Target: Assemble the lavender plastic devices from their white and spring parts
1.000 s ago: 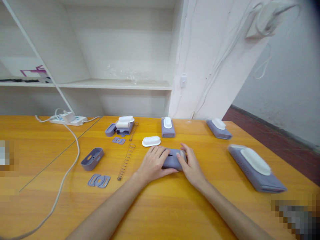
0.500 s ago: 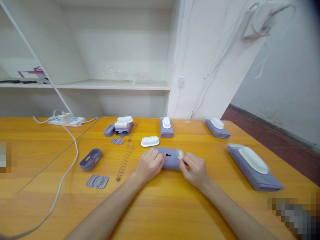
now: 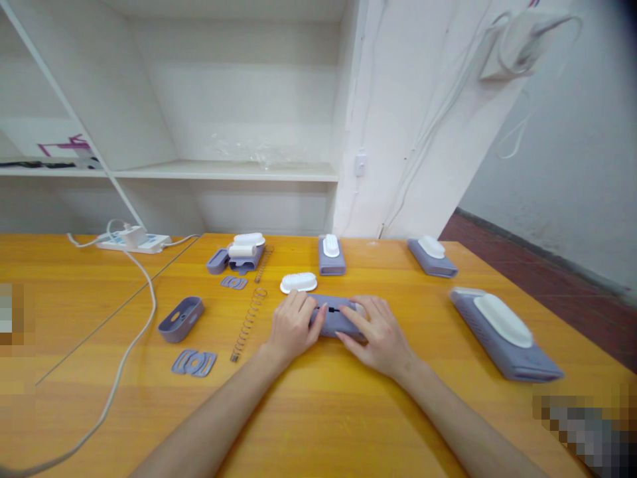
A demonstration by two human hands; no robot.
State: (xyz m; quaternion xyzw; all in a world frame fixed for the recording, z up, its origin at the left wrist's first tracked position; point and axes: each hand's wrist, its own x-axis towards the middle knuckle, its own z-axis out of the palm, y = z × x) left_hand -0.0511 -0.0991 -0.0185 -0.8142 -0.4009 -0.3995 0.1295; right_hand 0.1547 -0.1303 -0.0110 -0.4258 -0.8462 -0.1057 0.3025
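- The left hand (image 3: 293,324), half curled, gripped the left end of a grey case (image 3: 330,325) lying flat on the worktop (image 3: 318,411).
- The right hand (image 3: 382,330), fingers loosely spread, held its right end.
- An open grey shell (image 3: 183,328) sat further left, hollow upward.
- The shelf (image 3: 164,170) held crumpled clear plastic (image 3: 263,157).

Both forearms, left (image 3: 213,421) and right (image 3: 462,415), enter bare from the lower corners and converge toward the centre, the wrists nearly straight and the two hands level and just apart. The left hand (image 3: 293,325) is shown back uppermost, its fingers close together and bent forward and down, with the thumb (image 3: 317,324) extended inward and raised along its inner side. The right hand (image 3: 382,332), also back uppermost, directs its index finger (image 3: 354,317) and its thumb (image 3: 352,345) leftward, separated by a gap, the remaining fingers bent behind.
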